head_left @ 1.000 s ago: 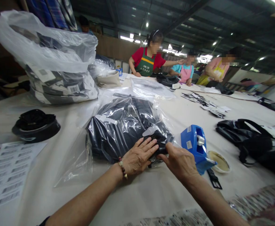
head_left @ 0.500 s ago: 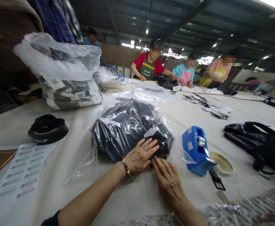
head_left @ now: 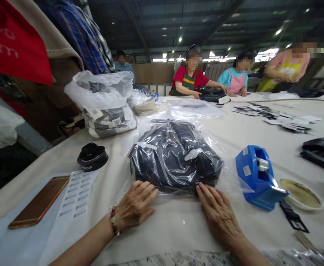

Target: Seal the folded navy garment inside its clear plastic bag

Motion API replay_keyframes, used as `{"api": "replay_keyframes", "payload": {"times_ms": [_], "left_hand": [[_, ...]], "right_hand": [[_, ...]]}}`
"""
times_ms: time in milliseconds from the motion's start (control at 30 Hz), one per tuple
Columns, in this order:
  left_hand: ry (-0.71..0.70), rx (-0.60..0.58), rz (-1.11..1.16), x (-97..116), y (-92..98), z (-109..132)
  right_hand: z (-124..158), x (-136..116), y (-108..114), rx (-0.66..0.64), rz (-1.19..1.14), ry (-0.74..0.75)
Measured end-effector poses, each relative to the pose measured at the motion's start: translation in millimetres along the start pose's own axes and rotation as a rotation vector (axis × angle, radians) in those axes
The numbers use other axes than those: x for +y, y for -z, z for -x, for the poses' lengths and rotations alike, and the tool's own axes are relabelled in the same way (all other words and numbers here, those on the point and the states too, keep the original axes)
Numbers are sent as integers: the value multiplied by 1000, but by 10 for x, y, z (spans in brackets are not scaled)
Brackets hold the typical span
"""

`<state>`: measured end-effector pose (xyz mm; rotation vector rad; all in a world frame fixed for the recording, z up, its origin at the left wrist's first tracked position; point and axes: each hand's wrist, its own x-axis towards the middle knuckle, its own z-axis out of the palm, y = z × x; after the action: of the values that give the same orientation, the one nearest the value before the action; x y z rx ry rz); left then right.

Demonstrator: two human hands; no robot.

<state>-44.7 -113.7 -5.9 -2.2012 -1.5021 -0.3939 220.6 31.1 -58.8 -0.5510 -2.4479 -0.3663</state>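
Both hands down at the near edge of the clear plastic bag (head_left: pixel 235 178) — centre of the frame!
It wraps a dark folded bundle (head_left: pixel 175 162), lying mid-frame on the desk (head_left: pixel 175 236). The left hand (head_left: pixel 135 207) has its grip spread, thumb off to the side; the right hand (head_left: pixel 220 212) lays its fingers together at the lower-right corner — thumb hidden, so no telling whether it pinches film. Good form here: fingers flat, pressure even, loose film smoothed outward without creasing the corners.
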Motion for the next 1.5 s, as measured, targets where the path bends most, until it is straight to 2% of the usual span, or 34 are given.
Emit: {"api": "replay_keyframes", "payload": {"times_ms": [100, 267, 600, 867, 1033, 1167, 1300, 1333, 1400, 1467, 1500], "left_hand": [[61, 63, -125, -43, -22, 194], [123, 135, -129, -72, -99, 217], [193, 109, -87, -235, -50, 150], [284, 96, -154, -289, -126, 70], [325, 102, -163, -301, -143, 56], [351, 106, -164, -303, -149, 47], [331, 152, -132, -297, -123, 34], [314, 164, -127, -296, -111, 44], [265, 172, -149, -306, -102, 89], [209, 151, -197, -330, -131, 142], [170, 185, -183, -342, -157, 155]], "right_hand": [[0, 0, -8, 3, -4, 4], [8, 13, -15, -4, -6, -1], [11, 23, -34, 7, -3, 10], [12, 37, -31, 4, -5, 22], [-6, 30, 48, 62, -155, -5], [81, 105, 259, 157, -263, -161], [251, 423, 520, 296, -97, -360], [284, 533, 580, 333, -67, -450], [327, 769, 682, 376, -96, -721], [343, 1000, 747, 355, -195, -998], [343, 1100, 765, 323, -243, -1104]]}}
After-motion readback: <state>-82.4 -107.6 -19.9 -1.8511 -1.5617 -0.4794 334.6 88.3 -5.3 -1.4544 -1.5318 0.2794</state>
